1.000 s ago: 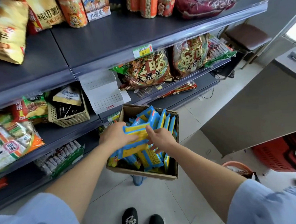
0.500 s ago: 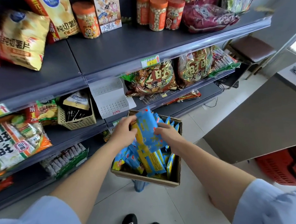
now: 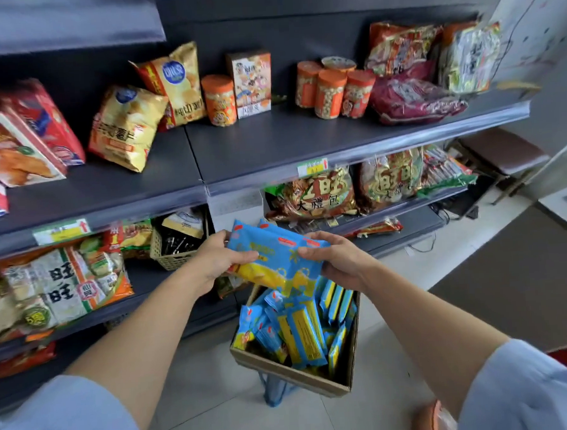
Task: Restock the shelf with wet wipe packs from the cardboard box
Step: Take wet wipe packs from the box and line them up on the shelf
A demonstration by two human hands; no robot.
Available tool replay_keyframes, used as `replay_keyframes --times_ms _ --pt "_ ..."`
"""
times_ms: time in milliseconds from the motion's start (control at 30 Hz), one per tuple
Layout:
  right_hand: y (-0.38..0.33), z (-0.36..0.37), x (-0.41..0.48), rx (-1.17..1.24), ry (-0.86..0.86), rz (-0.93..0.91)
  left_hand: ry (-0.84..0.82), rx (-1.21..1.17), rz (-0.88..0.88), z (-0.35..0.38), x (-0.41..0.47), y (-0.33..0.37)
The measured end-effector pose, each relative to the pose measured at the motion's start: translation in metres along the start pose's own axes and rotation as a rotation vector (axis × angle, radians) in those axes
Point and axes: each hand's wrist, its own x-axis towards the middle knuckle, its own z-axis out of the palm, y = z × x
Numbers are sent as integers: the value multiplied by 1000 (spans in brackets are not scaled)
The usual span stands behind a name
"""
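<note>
**Several packs, one loose stack**

Head view: left hand (image 3: 219, 261) and right hand (image 3: 338, 261) each grasp an end of the wet wipe packs (image 3: 278, 258), held above the cardboard box (image 3: 284, 372), below the shelf (image 3: 271, 139). Slick wrappers might slide apart and drop.

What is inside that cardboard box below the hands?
The cardboard box holds a jumble of blue and yellow wet wipe packs, some on edge. They cover its bottom; the bundle gripped by the left hand and right hand hides its far end.
</note>
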Motion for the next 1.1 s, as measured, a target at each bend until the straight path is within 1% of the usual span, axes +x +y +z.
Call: replay_keyframes --times_ms 33,100,200,300,367,467,600,767,900,1100 --pt "-6 4 -1 21 16 -24 30 -34 9 -6 -6 5" --pt "-20 15 -3 -23 49 -82 85 -84 37 -18 -16 15" --pt "-43 36 -6 -127 126 -187 210 -119 107 -35 -33 33" --pt "-66 53 -6 -273 211 -334 341 -146 210 -59 -52 55" --pt "-81 66 -8 -366 246 -405 417 -94 308 -78 -68 69" --pt "-103 89 -10 -464 267 -462 448 18 439 -104 -96 88" --pt "-128 130 -15 -513 244 -551 568 220 518 -141 -130 109" --pt "-162 183 -25 -565 248 -668 576 361 559 -190 -167 140" --pt "-189 226 -35 -598 275 -775 602 396 601 -228 -191 162" --pt "-219 285 -37 -561 294 -848 627 394 693 -280 -211 192"
